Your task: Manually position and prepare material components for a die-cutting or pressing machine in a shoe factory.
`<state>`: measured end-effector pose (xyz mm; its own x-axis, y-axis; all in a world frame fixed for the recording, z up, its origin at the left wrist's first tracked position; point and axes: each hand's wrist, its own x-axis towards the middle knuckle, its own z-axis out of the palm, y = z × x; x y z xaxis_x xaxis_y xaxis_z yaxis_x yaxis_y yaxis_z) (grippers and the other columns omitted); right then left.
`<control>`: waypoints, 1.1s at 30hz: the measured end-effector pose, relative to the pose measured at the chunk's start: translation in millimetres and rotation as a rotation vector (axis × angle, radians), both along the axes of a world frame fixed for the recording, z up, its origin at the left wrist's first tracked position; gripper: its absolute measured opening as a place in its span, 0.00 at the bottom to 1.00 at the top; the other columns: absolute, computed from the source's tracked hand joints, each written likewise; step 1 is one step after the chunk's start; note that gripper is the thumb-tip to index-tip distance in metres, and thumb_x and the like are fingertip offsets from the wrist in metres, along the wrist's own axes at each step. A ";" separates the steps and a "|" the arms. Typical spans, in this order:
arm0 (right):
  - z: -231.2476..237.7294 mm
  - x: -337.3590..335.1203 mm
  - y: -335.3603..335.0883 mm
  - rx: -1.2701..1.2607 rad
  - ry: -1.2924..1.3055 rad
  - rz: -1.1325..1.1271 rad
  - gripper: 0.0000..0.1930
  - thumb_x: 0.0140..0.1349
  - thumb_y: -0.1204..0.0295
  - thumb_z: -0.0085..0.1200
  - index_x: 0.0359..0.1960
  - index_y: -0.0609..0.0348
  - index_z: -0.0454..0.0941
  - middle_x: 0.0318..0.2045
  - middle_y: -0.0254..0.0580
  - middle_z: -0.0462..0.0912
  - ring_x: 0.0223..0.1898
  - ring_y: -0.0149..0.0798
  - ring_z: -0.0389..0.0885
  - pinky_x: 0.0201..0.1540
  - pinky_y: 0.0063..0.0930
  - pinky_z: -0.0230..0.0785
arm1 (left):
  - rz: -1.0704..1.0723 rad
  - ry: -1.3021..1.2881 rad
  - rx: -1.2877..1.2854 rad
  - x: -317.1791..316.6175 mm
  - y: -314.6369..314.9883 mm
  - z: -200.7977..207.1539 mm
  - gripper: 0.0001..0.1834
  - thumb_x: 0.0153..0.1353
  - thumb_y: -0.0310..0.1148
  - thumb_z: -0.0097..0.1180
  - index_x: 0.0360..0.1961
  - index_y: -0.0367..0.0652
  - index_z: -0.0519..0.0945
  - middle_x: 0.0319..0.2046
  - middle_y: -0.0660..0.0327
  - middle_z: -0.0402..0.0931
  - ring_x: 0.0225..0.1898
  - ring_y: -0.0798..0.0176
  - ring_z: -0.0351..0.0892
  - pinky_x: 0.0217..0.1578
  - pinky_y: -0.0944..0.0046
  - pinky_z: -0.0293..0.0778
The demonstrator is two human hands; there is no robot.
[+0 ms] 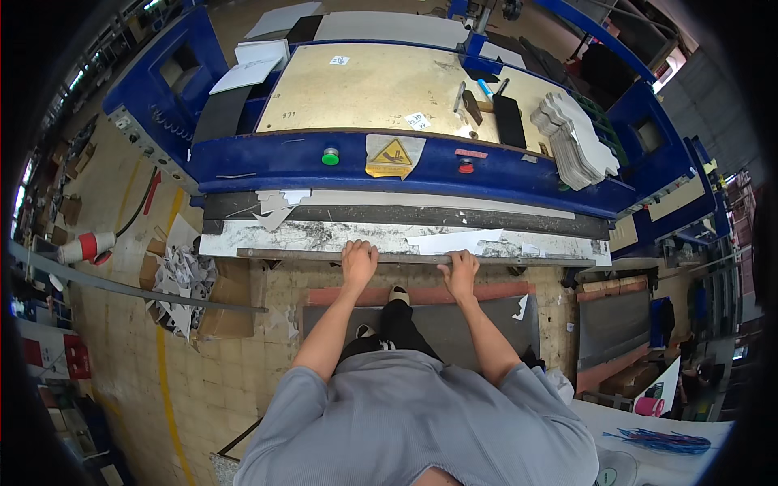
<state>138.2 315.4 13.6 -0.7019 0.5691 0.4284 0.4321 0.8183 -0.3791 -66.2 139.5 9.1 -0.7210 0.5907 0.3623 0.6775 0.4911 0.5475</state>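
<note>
Both my arms reach forward to a long grey metal bar along the front edge of a scuffed white board. My left hand is closed over the bar, left of the middle. Farther right, my right hand has its fingers curled over the same bar. A torn white sheet lies on the board just beyond my right hand. Behind the board stands a large blue press with a green button, a red button and a yellow warning sign.
On the press's pale top lie a hammer, a black phone-shaped object and a stack of cut grey pieces. Scraps fill a cardboard box on the floor at left. A dark mat lies underfoot.
</note>
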 end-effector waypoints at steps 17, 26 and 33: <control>-4.4 10.6 -3.2 -0.067 -0.069 -0.004 0.17 0.47 0.66 0.65 0.39 0.56 0.76 0.37 0.45 0.70 0.43 0.48 0.66 0.52 0.45 0.53 | 0.001 -0.037 -0.060 10.1 -11.9 -5.2 0.08 0.54 0.33 0.54 0.24 0.39 0.77 0.29 0.54 0.75 0.38 0.49 0.71 0.41 0.50 0.66; 48.8 36.5 -0.3 -0.485 -0.900 0.263 0.19 0.53 0.58 0.61 0.41 0.56 0.79 0.42 0.49 0.75 0.48 0.54 0.71 0.50 0.43 0.65 | -0.246 -0.702 -0.483 -1.2 -59.5 22.2 0.13 0.54 0.38 0.56 0.21 0.38 0.80 0.22 0.51 0.77 0.29 0.47 0.76 0.34 0.50 0.71; 73.3 -132.4 -16.1 -0.384 -0.250 0.376 0.25 0.51 0.60 0.64 0.47 0.61 0.73 0.51 0.54 0.70 0.52 0.56 0.68 0.53 0.45 0.64 | 0.125 -0.178 0.019 -145.1 -6.5 11.4 0.12 0.60 0.39 0.54 0.31 0.40 0.78 0.28 0.53 0.73 0.30 0.50 0.73 0.34 0.53 0.68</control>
<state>5.8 299.3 86.9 -0.9384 0.3437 0.0367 0.2536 0.7569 -0.6023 -211.3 133.0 20.5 -0.8418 0.4871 0.2329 0.5038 0.5536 0.6631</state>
